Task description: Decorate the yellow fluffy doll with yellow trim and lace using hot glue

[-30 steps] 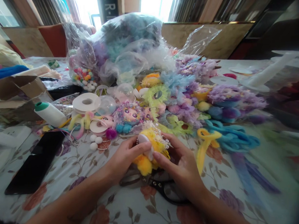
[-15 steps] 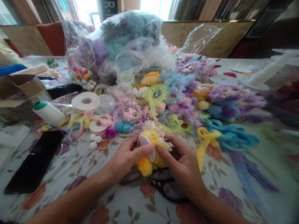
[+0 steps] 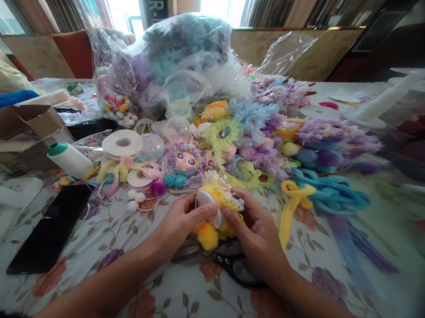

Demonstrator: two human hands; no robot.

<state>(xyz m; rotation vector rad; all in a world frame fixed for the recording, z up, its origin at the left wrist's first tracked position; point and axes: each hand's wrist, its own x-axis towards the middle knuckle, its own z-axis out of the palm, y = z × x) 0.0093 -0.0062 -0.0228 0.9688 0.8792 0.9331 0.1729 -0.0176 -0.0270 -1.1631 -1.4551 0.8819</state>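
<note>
- Yellow doll [image 3: 217,211] sits between your two hands, just above the cloth [image 3: 133,279] and in front of the toy pile [image 3: 255,147].
- Your left hand [image 3: 177,226] is half closed, with thumb and fingers pinching the doll's pale round side.
- Your right hand [image 3: 256,233] curls round the other side, fingertips by the beaded trim.
- Scissors [image 3: 237,272] lie right under your hands.
- My read: grip the plush body, not the beads, and press lightly so nothing pops off.

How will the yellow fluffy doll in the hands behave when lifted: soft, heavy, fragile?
The yellow fluffy doll is probably soft and light: the left hand and right hand hold it with fingers only. Its bead trim looks delicate and might snag. Being fuzzy, it is unlikely to slip or roll.
</note>
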